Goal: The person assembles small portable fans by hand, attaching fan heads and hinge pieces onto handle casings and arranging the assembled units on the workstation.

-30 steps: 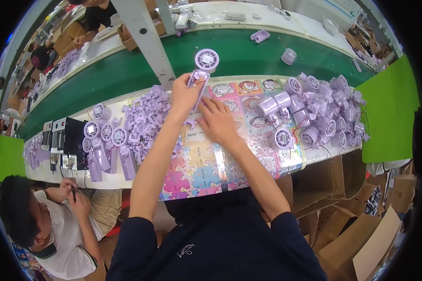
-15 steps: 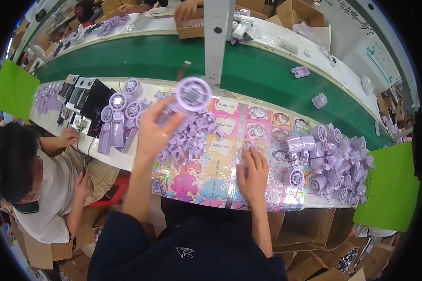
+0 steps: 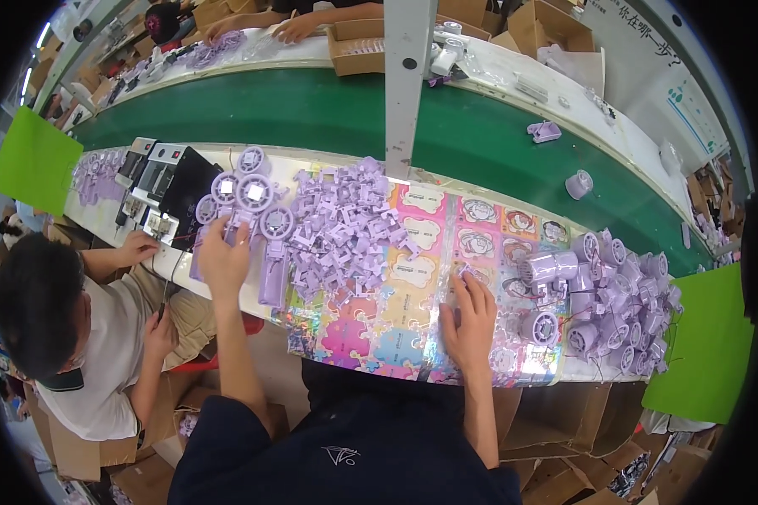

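My left hand point(image 3: 224, 261) is closed around the neck of a light-purple fan housing point(image 3: 255, 193). Its round grille has a white square in the centre, and it sits among several similar housings at the left of the bench. My fingers hide part of the held piece. My right hand point(image 3: 470, 324) lies flat with fingers stretched out on the colourful printed sheet point(image 3: 404, 341). A small light-purple piece shows at its fingertips. Between my hands, nearer the left one, is a heap of small light-purple plastic parts point(image 3: 345, 223).
More round purple housings with wires point(image 3: 619, 295) are piled at the right, beside a green panel point(image 3: 699, 345). Black-and-silver machines point(image 3: 164, 181) stand left, near a seated co-worker point(image 3: 101, 362). A metal post point(image 3: 408, 93) rises before the green conveyor belt point(image 3: 312, 109).
My left hand has moved left and down with the fan housing, from above the heap of small parts to the group of housings. The right hand stays on the sheet. The view has shifted slightly.
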Motion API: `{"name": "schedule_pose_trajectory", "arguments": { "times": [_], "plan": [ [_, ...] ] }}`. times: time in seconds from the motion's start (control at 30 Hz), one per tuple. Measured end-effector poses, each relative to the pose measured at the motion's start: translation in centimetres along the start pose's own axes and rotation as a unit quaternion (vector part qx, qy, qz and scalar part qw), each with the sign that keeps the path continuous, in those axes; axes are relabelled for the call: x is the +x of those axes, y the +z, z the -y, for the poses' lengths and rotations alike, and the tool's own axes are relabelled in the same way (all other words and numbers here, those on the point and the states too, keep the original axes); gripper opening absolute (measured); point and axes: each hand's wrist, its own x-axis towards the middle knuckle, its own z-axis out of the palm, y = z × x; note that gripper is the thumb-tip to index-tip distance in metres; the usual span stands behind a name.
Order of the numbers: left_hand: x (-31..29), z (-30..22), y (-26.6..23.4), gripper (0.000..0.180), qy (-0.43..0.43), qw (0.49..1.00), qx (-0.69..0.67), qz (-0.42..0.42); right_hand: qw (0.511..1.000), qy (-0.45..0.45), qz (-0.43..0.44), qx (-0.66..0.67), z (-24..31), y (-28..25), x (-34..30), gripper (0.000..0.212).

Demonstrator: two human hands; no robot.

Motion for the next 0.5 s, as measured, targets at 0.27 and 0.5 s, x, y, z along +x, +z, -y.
{"name": "schedule_pose_trajectory", "arguments": {
  "times": [0.27, 0.5],
  "plan": [
    [-1.1, -2.0, 2.1, 0.039, 0.062, 0.996, -0.003, -0.060, 1.000, 0.007, 0.004, 0.007, 0.1, -0.1, -0.2, 0.056],
    [-0.1, -0.7, 1.3, 0.044, 0.061, 0.997, -0.042, -0.036, 1.000, 0.002, 0.001, 0.012, 0.0, 0.2, 0.3, 0.056]
  ]
}}
